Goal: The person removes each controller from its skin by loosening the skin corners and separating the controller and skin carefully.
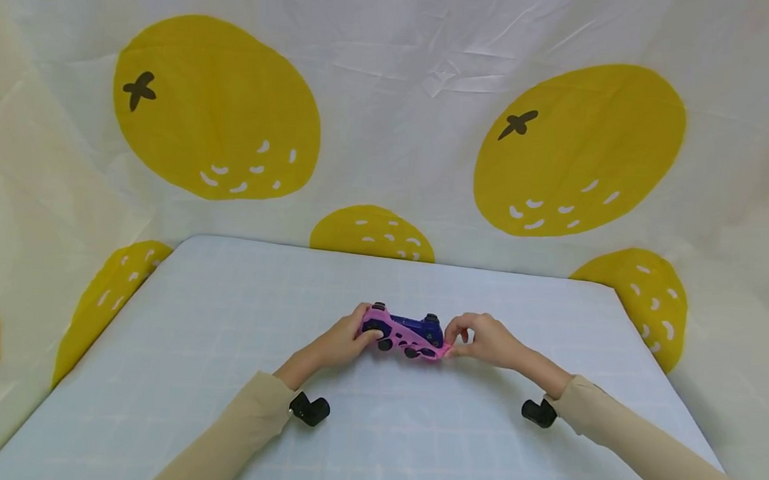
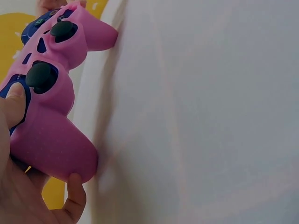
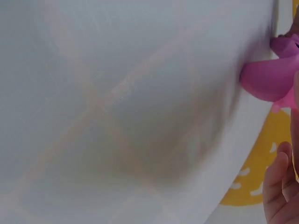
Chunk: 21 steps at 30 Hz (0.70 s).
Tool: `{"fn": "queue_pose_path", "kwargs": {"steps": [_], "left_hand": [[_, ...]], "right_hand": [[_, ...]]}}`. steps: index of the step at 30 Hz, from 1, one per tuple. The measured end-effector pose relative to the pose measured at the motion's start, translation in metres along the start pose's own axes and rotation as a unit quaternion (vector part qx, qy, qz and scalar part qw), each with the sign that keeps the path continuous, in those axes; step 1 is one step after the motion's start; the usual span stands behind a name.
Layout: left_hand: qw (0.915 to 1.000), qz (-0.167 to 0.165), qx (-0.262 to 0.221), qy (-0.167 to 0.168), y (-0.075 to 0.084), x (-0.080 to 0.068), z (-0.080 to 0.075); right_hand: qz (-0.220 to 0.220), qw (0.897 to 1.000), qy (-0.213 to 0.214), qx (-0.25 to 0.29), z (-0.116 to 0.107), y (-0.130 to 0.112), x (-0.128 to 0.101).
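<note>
A dark blue game controller (image 1: 427,332) sits partly inside a pink silicone cover (image 1: 403,334), above the middle of the white table. The cover fits round the left side; at the right, in the head view, blue body shows behind its stretched edge. My left hand (image 1: 343,343) grips the covered left handle, thumb on the face near the direction pad. In the left wrist view, dark thumbsticks (image 2: 41,77) poke through the cover's holes. My right hand (image 1: 492,341) pinches the cover's right end between thumb and finger. The right wrist view shows only some fingers (image 3: 275,179) near the pink handle.
A pale checked cloth covers the table (image 1: 376,433). Behind it and along the sides hangs a white sheet (image 1: 396,126) printed with large yellow fruit. A small black camera is worn at the left wrist (image 1: 309,408) and another at the right wrist (image 1: 539,413).
</note>
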<state>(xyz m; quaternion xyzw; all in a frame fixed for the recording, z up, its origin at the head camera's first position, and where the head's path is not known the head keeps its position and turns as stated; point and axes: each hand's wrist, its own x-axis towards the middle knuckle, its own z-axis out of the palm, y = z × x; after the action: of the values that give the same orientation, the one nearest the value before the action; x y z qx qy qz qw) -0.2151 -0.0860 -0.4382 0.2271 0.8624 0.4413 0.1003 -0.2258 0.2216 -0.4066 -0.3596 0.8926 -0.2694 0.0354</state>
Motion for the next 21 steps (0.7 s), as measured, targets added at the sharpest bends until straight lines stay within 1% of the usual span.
{"fn": "queue_pose_path", "kwargs": {"steps": [2,5,10,12,14,16,19,21], "left_hand": [[1.0,0.004,-0.004,-0.001,0.0,-0.001,0.0],[0.9999,0.011,-0.005,0.004,0.0,-0.001,0.0],[0.9997,0.002,0.0,0.022,-0.001,-0.002,-0.001],[0.9994,-0.002,0.0,0.035,-0.002,-0.002,-0.001],[0.9988,-0.003,-0.001,0.049,-0.001,-0.003,-0.002],[0.9981,-0.004,0.0,0.061,-0.001,-0.004,-0.002],[0.9974,-0.007,-0.003,0.071,0.002,-0.007,-0.001],[0.9972,-0.01,-0.003,0.074,0.005,-0.009,0.0]], "right_hand": [[0.018,1.0,-0.002,0.024,-0.002,-0.002,0.0],[0.022,0.999,-0.007,0.048,-0.005,-0.003,0.001],[0.034,0.994,-0.017,0.099,-0.005,-0.001,0.002],[0.049,0.992,-0.008,0.118,-0.003,-0.002,0.003],[0.062,0.989,0.008,0.132,-0.005,-0.012,0.003],[0.074,0.987,0.025,0.142,-0.004,-0.016,0.005],[0.089,0.983,0.043,0.152,0.0,-0.024,0.008],[0.091,0.982,0.048,0.157,0.006,-0.021,0.009]]}}
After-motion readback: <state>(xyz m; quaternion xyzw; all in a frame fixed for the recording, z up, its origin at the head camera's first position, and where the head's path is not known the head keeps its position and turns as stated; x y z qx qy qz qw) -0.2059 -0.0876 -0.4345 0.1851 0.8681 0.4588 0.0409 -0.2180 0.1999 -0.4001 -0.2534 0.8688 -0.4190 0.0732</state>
